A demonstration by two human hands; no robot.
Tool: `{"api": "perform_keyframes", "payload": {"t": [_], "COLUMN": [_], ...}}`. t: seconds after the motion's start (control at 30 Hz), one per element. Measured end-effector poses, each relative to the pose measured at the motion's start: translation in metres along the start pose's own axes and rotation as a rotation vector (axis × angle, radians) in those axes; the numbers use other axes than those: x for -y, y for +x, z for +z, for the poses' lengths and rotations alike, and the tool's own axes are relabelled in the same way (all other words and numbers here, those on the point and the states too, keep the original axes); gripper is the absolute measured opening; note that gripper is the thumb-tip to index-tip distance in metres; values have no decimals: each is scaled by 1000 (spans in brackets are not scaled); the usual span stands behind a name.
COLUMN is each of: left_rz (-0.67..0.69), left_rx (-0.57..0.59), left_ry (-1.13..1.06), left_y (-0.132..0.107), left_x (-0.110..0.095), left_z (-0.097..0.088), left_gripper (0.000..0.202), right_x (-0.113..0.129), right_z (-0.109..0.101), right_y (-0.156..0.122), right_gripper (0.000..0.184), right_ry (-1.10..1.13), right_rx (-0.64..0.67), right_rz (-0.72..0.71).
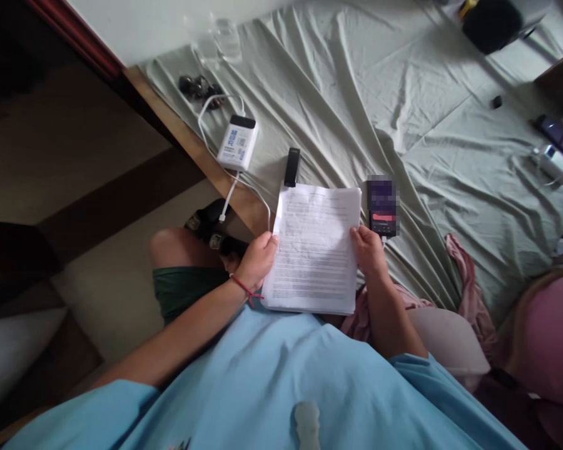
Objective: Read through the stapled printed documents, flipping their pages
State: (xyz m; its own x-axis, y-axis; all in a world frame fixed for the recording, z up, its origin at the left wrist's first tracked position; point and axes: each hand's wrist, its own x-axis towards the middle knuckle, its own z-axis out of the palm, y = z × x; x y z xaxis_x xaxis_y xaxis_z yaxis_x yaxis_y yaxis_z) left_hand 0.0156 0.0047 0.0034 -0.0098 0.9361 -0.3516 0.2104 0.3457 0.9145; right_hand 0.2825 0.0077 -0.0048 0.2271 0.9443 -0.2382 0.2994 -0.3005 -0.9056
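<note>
The loose shirt [272, 369] is light blue with short sleeves [425, 378]; a pale, gourd-shaped pendant [307, 425] lies on its front. Behind the left hand [260, 256] sits a thin red string bracelet [242, 287]. The shorts [185, 290] are dark green.

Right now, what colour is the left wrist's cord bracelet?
Red; the cord bracelet shows best in the head view.

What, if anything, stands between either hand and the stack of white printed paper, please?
Nothing visible: the left hand and right hand hold the white printed paper stack by its sides. The slim black oblong object lies at its far edge, not between.
</note>
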Motion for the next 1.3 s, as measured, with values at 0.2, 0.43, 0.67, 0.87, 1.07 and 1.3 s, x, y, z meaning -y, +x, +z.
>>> {"api": "perform_keyframes", "payload": {"t": [0.2,0.43,0.67,0.87,1.07,1.3], "left_rz": [6,9,-9,6,53,191], "left_rx": [4,13,36,28,44,33], "left_ry": [-44,16,-4,-76,15,315], "left_y": [-9,-13,-10,-6,-6,-4], "left_x": [3,8,6,8,6,1], "left_z": [-2,-4,-4,-1,-4,-8], "left_gripper": [41,37,33,32,32,32], "right_x": [7,13,5,0,9,52], "right_z": [-3,-15,-17,-13,-8,-18], "right_y": [-4,-5,-1,-1,-3,-9], "right_gripper": [40,43,35,34,34,34], "right_ry": [-67,-276,-237,-10,-137,-737], "right_rx": [51,176,209,236,152,-254], "right_rz": [17,10,30,98,64,-286]}}
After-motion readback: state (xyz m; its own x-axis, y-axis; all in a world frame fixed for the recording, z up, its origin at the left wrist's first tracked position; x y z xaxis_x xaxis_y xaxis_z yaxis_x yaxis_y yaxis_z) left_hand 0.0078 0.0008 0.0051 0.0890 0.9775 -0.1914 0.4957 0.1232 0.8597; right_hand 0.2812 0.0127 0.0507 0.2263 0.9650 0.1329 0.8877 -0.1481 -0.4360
